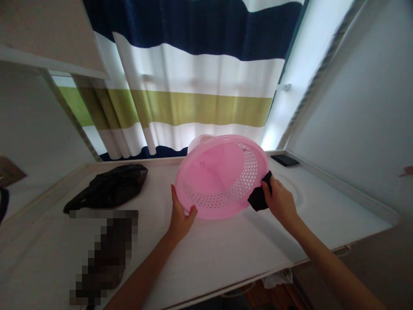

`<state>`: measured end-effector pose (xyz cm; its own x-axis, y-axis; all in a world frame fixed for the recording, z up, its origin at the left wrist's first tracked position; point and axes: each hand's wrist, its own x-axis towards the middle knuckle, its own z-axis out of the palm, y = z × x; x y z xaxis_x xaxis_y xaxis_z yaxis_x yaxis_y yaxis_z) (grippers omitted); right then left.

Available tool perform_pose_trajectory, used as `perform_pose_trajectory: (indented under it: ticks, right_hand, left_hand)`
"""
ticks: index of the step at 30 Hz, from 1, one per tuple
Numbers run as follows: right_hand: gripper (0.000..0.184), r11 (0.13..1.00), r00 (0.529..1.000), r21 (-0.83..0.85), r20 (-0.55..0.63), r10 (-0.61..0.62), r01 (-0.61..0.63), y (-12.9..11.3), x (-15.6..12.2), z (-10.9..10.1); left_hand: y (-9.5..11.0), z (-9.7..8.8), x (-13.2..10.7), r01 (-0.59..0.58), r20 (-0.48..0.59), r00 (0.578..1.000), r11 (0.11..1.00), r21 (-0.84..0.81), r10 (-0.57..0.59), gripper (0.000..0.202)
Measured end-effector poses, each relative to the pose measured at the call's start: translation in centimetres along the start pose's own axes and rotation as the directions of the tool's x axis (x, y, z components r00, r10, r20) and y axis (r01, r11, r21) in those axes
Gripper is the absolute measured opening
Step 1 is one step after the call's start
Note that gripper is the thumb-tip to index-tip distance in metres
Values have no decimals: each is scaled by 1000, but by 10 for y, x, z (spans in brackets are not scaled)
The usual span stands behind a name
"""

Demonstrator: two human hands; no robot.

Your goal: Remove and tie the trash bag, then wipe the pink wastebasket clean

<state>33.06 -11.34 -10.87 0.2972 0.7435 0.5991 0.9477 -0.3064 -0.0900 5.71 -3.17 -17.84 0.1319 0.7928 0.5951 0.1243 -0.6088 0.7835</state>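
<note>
A pink plastic colander basket (219,172) with a perforated wall is tipped up on its edge on the white table (226,254), its open side facing me. My left hand (180,215) grips its lower left rim, fingers wrapped round the edge. On the right, my right hand (279,200) is closed on a black cloth (260,196) and presses it against the basket's right rim.
A crumpled black plastic bag (109,187) lies at the table's left. A small black flat object (284,160) rests at the back right corner. A striped curtain (193,86) hangs behind. White walls close in on both sides. A pixelated dark patch sits at the front left.
</note>
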Motion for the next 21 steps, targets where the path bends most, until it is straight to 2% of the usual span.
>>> perform_pose_trajectory:
  ticks: [3,6,10,13,17,21]
  right_hand:
    - [36,986,964,-167,263,49,-4,-5,-12,1]
    - [37,966,913,-240,407,10,96,-15,-21,7]
    - [38,947,870,-232,487,-84,222,-30,-33,19]
    - [37,931,828,-167,527,-194,324,-42,-41,27]
    - [38,902,786,-78,525,-325,425,-66,-46,34]
    - [37,860,740,10,505,-445,510,-95,-48,34]
  left_hand:
    - [-1,0,0,-9,-4,1000,1000,14,9,92]
    - [-2,0,0,1,-13,1000,1000,9,-1,92]
    - [-1,0,1,1,-27,1000,1000,9,0,91]
    - [-1,-1,0,-3,8,1000,1000,30,3,93]
    - [0,-3,0,20,55,998,997,75,-24,94]
    - [-1,-4,0,27,44,999,996,83,-30,91]
